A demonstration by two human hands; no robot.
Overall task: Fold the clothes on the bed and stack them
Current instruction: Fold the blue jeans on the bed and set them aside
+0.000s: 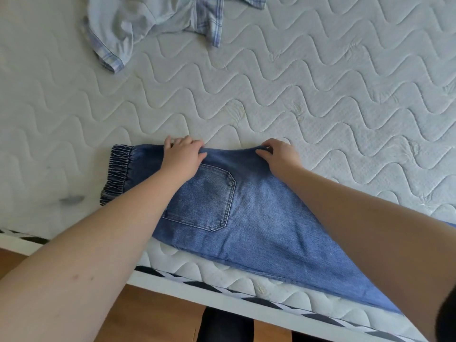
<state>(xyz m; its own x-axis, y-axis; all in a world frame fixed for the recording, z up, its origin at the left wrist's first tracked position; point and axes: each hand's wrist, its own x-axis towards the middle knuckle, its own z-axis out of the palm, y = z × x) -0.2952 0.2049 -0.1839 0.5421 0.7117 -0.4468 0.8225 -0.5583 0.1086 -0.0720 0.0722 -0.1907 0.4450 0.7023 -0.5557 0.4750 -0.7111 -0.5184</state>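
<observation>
A pair of blue jeans [249, 218] lies across the near edge of the mattress [320, 95], folded lengthwise so one back pocket [204, 201] faces up between the two forearms. Both hands sit on the far fold of the denim.

The left hand [183, 154] lies palm down at that far edge, its fingers curled over the fold and gripping the cloth; the fingertips dip past the edge onto the quilted surface. Just to its left is the elastic, gathered waistband [118, 171], darker than the rest of the fabric.

The right hand [278, 155] is set further along the same fold, well apart from the left one, with the thumb on the near side and the fingers curled over the ridge, so it pinches a small raised hump of denim (the cloth stands up slightly under the knuckles).

From below the right forearm the legs of the jeans run off towards the near right, hanging over the side of the mattress and its black-and-white striped border [246, 296].

Far beyond the left hand, near the top of the view, a pale blue plaid shirt [148, 23] lies crumpled and unfolded. Nearer than both arms, wooden floor [153, 317] shows beside the bed.
</observation>
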